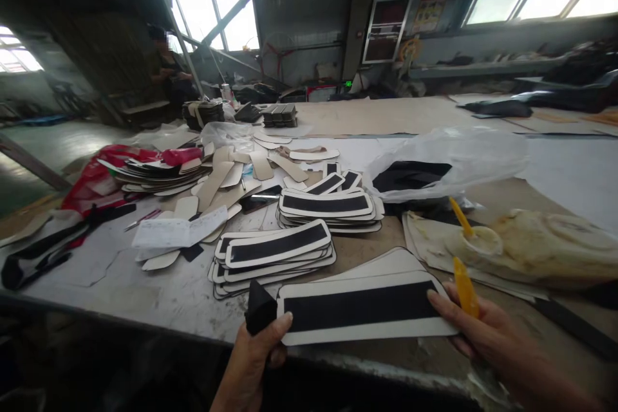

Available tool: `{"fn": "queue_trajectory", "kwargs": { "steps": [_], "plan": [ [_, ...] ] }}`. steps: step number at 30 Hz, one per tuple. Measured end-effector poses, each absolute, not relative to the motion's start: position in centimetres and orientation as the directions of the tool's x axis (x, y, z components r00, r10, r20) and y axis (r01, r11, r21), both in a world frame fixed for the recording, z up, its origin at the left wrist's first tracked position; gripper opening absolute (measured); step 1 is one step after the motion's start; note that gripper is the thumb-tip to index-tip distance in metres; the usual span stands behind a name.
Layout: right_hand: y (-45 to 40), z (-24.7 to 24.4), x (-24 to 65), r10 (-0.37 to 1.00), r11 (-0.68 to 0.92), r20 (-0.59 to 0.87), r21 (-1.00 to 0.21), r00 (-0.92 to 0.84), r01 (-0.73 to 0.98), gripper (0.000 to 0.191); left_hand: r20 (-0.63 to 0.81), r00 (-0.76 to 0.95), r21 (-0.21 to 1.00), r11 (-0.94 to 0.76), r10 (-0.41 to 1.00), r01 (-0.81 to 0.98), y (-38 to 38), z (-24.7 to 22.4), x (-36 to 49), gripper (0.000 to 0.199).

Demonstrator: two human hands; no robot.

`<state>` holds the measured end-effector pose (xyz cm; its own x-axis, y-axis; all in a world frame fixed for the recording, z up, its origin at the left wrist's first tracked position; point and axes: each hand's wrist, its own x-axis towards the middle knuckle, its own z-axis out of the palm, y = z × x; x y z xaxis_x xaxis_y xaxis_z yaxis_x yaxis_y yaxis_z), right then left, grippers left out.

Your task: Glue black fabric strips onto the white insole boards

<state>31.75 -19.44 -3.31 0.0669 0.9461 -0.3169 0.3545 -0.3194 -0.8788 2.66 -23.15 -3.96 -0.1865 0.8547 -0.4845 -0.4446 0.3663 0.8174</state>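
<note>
Near the table's front edge, a long white panel with a black strip [360, 308] is held level between both hands. My left hand [261, 347] pinches its left end with the thumb on top, and a folded black piece [261, 309] sticks up from the same hand. My right hand [477, 328] grips the right end, thumb on the strip, and also has a yellow spatula [465, 286] between its fingers. Behind the panel lie a stack of similar strip panels [277, 248] and a further stack [326, 204]. More pale panels [386, 264] lie beneath the held one.
A glue tub [477, 241] with another yellow spatula stands at right. Beyond are a clear plastic bag [454, 154], loose beige pieces [215, 183], a phone [261, 199], papers [164, 232], scissors [142, 220] and a red bag [96, 180]. A person [168, 71] is at the back left.
</note>
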Motion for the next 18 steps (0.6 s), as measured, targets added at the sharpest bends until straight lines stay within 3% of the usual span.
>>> {"fn": "queue_trajectory", "kwargs": {
  "steps": [6,14,18],
  "plan": [
    [-20.0,-3.5,31.9,0.961,-0.263,-0.275,-0.842,0.045,0.472,0.042,-0.505,-0.338,0.834,0.349,0.794,-0.427,-23.2,-4.0,3.0,0.030],
    [-20.8,-4.0,31.8,0.974,-0.224,-0.174,-0.808,0.143,0.545,0.038,-0.467,-0.429,0.864,0.295,0.773,-0.408,-23.2,-3.2,3.6,0.031],
    [-20.9,-4.2,31.8,0.995,-0.099,-0.074,-0.764,0.066,0.638,0.036,-0.514,-0.473,0.853,0.369,0.716,-0.369,-23.0,-3.2,3.8,0.028]
  ]
}}
